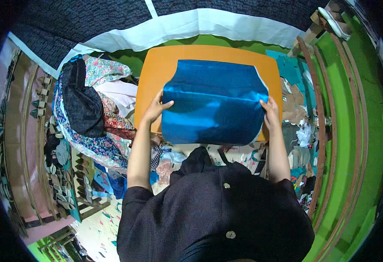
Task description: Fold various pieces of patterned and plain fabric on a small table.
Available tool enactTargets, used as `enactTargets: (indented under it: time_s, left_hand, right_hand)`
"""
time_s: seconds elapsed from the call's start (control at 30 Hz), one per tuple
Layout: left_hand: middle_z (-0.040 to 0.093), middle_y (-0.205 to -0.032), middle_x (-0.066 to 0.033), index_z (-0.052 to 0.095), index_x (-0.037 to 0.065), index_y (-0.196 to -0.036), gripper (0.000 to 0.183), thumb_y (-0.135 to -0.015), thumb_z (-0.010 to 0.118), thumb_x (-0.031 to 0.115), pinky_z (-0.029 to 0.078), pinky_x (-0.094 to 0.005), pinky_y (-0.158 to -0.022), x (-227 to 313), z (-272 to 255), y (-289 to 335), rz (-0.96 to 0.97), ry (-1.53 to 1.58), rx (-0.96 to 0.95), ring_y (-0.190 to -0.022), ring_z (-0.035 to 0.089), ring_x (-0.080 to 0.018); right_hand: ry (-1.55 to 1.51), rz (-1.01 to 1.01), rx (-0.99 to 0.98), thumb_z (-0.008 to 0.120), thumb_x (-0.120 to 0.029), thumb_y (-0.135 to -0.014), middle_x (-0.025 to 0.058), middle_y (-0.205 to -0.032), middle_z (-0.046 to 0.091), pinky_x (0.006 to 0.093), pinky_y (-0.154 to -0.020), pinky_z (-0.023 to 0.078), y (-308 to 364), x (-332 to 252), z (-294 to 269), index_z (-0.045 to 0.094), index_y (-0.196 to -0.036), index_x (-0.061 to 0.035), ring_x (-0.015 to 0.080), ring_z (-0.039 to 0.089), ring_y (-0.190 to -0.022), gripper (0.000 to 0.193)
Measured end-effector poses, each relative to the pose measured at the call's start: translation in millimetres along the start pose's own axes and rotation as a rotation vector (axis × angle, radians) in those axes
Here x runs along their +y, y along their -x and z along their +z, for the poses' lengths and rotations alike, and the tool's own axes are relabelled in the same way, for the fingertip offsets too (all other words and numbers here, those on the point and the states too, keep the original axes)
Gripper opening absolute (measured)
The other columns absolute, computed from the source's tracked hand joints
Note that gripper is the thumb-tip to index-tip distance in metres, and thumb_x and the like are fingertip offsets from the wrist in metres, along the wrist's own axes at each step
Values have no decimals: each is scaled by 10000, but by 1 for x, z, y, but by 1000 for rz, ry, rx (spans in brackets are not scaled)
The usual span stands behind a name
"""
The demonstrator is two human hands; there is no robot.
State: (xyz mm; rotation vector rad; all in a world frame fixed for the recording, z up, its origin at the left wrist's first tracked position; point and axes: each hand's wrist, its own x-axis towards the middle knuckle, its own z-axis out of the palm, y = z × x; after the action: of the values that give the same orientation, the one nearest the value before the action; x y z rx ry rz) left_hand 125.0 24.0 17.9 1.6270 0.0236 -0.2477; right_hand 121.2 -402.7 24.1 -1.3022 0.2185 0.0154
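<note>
Blue sheet (213,111), satiny, held out in front of the wearer and above the orange bench (209,51). Upper corners cut in with curves; thin pale rim along the right side; a crease crosses it from side to side, with a bright sheen below.

Left hand (155,108): grip pinching the sheet's left edge, thumb on the upper face, fingers mostly hidden. Right hand (271,113): grip pinching the right edge, thumb likewise on the face, near the end of the crease. Sheet spans the gap between the hands. Whether its underside touches the bench cannot be made out from this angle.

Left of bench: heap of patterned cloth (106,72), floral prints among it, with a black cloth (84,107) draped over. Right of bench: loose scraps (294,105), tan, white and teal, beside wooden rails (320,118). Pale shoe (333,24) at upper right, on the rails' far end. White fabric strip (191,25) runs beyond the bench. Floor (96,236) at lower left, light, with small coloured flecks.
</note>
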Motion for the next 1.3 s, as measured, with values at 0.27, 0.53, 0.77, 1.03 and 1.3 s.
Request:
enactTargets:
  time_s: [0.27,0.53,0.77,1.03,1.3]
  left_hand:
    - [428,-1271,-107,195,76,-1376,813,-707,628,-83,361,-320,-937,51,-4,27,129,-140,-18,-1150,416,-192]
    - [628,-814,-114,267,25,-1298,728,-708,694,33,485,-254,-639,125,13,21,309,-173,302,-703,608,-146]
    - [593,-898,-119,390,36,-1241,649,-707,722,197,461,-289,-635,225,-10,-27,305,-578,462,-730,558,-175]
    - [502,-1154,-62,394,161,-1282,470,-843,547,237,415,-394,-764,250,-23,-108,-74,-302,302,-985,493,-243]
    - [394,-687,49,399,71,-1275,484,-819,562,66,352,-188,-670,290,-24,-159,718,-68,230,-661,398,-51]
  right_hand:
    - [421,-366,-281,670,73,-601,109,-1282,387,337,-995,294,19,-35,-14,263,-1292,-3,208,411,-1160,805]
    - [263,-283,77,697,4,-685,216,-997,587,322,-771,485,16,-89,-5,199,-1236,-18,218,595,-860,743]
    - [80,-388,-91,638,65,-672,171,-932,601,295,-752,468,-19,-193,27,260,-1263,-24,197,589,-801,707]
    - [345,-313,141,623,25,-696,83,-806,582,275,-663,438,-96,-205,46,487,-1139,-63,146,547,-705,472]
    - [187,-696,174,591,71,-721,83,-887,605,237,-713,433,-145,-260,59,414,-1215,-50,124,554,-785,538]
